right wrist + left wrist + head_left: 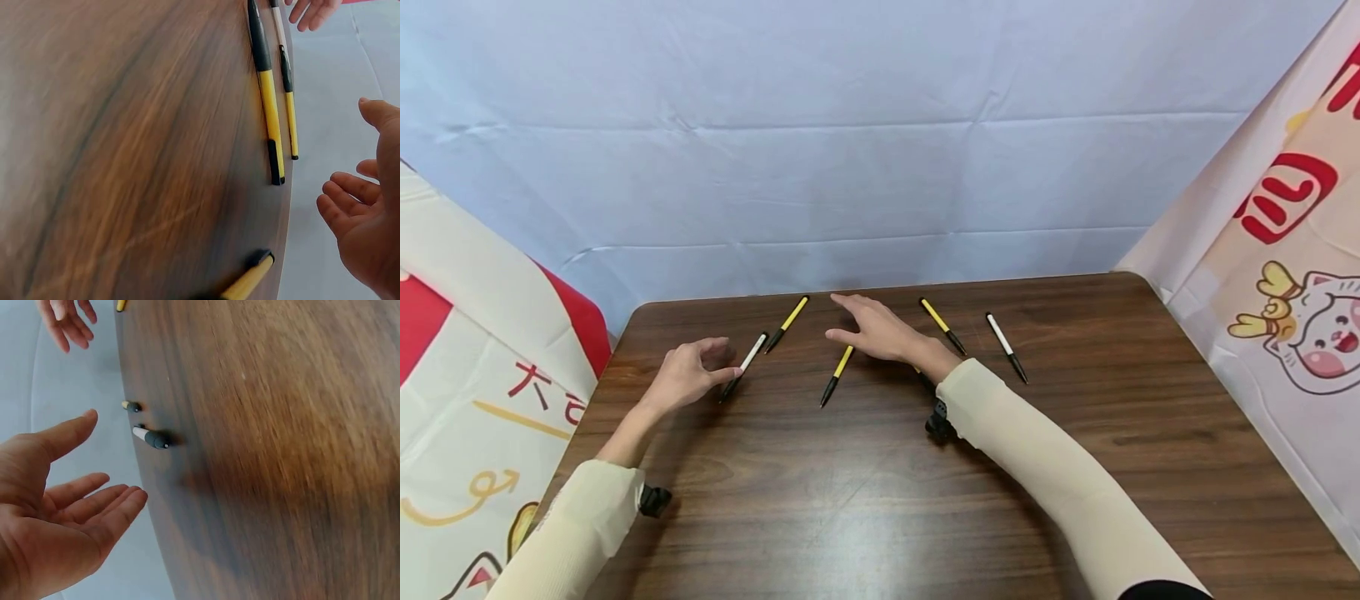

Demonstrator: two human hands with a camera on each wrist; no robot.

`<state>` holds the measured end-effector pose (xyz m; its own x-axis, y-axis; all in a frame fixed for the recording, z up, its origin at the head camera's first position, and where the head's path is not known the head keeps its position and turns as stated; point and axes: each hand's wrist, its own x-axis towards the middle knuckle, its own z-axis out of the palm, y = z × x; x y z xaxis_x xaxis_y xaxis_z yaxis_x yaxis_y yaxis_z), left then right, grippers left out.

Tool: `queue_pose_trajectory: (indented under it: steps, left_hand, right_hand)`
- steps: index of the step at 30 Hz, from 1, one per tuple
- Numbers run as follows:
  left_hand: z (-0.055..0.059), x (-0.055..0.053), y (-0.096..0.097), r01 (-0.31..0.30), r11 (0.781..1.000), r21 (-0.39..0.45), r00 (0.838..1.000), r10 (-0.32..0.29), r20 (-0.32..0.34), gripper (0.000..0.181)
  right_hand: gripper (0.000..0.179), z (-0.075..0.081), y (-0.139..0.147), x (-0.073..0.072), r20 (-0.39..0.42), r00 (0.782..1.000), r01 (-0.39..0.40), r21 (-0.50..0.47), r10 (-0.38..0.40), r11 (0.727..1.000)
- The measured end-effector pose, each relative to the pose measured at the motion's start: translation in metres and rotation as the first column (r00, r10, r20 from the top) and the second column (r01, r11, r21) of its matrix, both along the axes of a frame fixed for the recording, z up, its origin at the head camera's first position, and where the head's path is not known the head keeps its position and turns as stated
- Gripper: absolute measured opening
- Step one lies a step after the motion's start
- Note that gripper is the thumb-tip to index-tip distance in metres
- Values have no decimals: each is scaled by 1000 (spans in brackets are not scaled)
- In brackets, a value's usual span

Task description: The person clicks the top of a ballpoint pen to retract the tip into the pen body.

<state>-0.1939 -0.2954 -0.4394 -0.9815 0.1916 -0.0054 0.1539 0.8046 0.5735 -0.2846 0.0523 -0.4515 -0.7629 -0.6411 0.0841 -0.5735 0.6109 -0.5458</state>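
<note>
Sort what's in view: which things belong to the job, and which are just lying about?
Likely the job, around the left hand and right hand:
two slim white-and-black pens
four slim yellow-and-black pens

Just surroundings:
brown wood-grain table
pale blue cloth backdrop
pale printed side cloths

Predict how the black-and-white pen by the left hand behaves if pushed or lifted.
The black-and-white pen likely stays stiff when lifted: its barrel looks straight. It's probably light, being slim beside the left hand. Pushed sideways, it may roll, since the body looks rounded and lies on a flat table.
</note>
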Motion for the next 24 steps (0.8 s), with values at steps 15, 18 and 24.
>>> queue_pose_trajectory:
  steps: [15,18,24]
  left_hand:
    - [-6,1,4,-17,998,53,999,15,47,64]
    - [-7,0,6,-30,998,59,997,26,67,64]
    - [-11,-2,9,-56,995,84,994,48,98,64]
  right_hand:
    - [71,-3,-34,-2,151,987,-24,-222,58,975]
    - [68,-6,-42,0,253,966,25,-306,55,952]
    - [67,-11,-58,2,373,926,100,-393,59,914]
